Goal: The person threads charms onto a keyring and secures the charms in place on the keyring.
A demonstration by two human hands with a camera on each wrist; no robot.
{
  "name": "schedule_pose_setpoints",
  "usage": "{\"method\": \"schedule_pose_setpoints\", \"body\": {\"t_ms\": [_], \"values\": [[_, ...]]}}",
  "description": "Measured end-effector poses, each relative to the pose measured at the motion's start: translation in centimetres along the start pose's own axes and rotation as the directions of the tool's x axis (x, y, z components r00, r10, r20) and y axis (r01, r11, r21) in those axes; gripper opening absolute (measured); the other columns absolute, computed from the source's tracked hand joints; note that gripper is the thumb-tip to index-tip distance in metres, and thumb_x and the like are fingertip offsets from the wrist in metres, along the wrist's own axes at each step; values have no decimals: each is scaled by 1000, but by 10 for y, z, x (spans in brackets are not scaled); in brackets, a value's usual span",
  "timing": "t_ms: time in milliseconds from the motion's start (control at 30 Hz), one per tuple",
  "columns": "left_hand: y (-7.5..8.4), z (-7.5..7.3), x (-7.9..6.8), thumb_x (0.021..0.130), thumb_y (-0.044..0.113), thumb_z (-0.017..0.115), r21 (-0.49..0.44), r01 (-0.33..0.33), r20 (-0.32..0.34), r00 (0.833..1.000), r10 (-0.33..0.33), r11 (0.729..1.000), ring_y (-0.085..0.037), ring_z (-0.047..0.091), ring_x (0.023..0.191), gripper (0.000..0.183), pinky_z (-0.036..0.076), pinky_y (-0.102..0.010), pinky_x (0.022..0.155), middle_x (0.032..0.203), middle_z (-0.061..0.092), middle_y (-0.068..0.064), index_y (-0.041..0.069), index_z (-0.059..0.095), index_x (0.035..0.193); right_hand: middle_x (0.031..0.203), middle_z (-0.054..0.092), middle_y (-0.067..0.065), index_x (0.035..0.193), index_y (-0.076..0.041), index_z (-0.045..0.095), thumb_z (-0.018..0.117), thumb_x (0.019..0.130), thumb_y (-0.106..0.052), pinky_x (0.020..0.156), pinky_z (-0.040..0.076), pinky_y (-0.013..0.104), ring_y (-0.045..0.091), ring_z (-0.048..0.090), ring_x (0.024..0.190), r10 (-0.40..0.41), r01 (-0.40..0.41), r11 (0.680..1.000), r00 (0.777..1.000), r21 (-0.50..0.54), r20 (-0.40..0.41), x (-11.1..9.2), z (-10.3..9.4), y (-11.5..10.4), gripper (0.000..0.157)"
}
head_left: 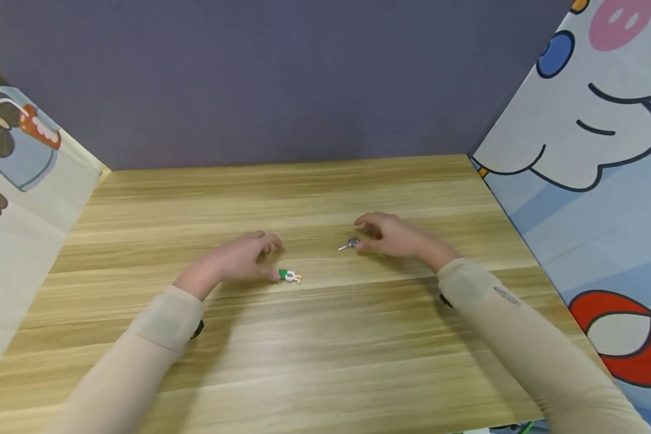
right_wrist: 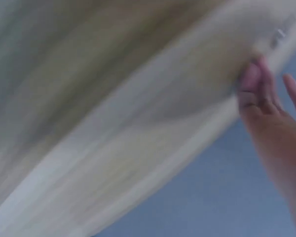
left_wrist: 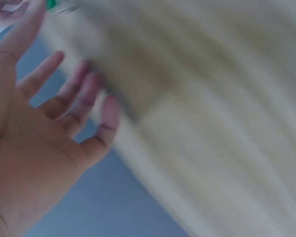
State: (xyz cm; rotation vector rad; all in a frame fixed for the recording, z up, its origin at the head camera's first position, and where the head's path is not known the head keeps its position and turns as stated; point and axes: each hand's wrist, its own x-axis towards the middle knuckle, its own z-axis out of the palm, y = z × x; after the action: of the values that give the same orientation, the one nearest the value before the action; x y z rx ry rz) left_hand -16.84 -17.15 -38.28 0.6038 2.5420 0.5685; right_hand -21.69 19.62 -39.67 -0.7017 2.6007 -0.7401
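Note:
On the wood-grain table (head_left: 314,349), a small green and white figure charm (head_left: 290,276) with peach-coloured ends lies near the middle. My left hand (head_left: 244,258) is just left of it, fingers loosely bent and thumb tip at the charm's green end; a bit of green (left_wrist: 50,4) shows past that thumb in the left wrist view. Farther back and to the right lies a small metal key (head_left: 349,243) with a dark round head. My right hand (head_left: 393,235) hovers beside it, thumb tip at the key's head, fingers apart from the thumb. Both palms hold nothing.
A dark grey-blue panel (head_left: 282,84) rises behind the table's back edge. Cartoon-printed walls stand on the left (head_left: 43,199) and on the right (head_left: 575,181). Beige sleeves cover both forearms. Blur covers the tabletop in both wrist views.

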Motion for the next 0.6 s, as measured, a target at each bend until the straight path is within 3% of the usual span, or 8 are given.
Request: {"method": "schedule_pose_setpoints", "body": {"t_ms": [133,300,433,600], "values": [[-14,11,2,91,44,85,-45,-49,-51,998,47,998,-28,59,115,61,54,-50,102,123,63,-10,15,62,140,124,66,11,147,-7,59,81,97,-34,86,56,37,20,62,98,-14,14,998,1000,54,0,3,12,6,61],[-24,18,1,85,45,89,-58,-96,-93,992,90,994,-23,57,108,57,51,-46,99,114,64,-4,17,69,131,119,62,8,143,-11,64,85,93,-31,80,50,30,18,54,93,-10,15,984,1000,177,-24,2,23,17,58],[-29,20,-2,84,46,89,-65,-100,-84,992,95,993,-27,56,121,54,44,-59,111,123,63,-2,23,69,128,114,61,7,136,-15,69,86,92,-29,76,46,27,19,50,90,-19,32,977,998,211,-64,2,29,24,49],[-31,19,-3,86,44,87,-105,-94,-45,995,89,990,-34,47,138,44,25,-74,121,130,58,-1,29,68,122,111,61,4,132,-16,71,85,93,-32,76,44,27,18,49,89,-24,37,989,995,146,-94,5,33,22,44]]}}
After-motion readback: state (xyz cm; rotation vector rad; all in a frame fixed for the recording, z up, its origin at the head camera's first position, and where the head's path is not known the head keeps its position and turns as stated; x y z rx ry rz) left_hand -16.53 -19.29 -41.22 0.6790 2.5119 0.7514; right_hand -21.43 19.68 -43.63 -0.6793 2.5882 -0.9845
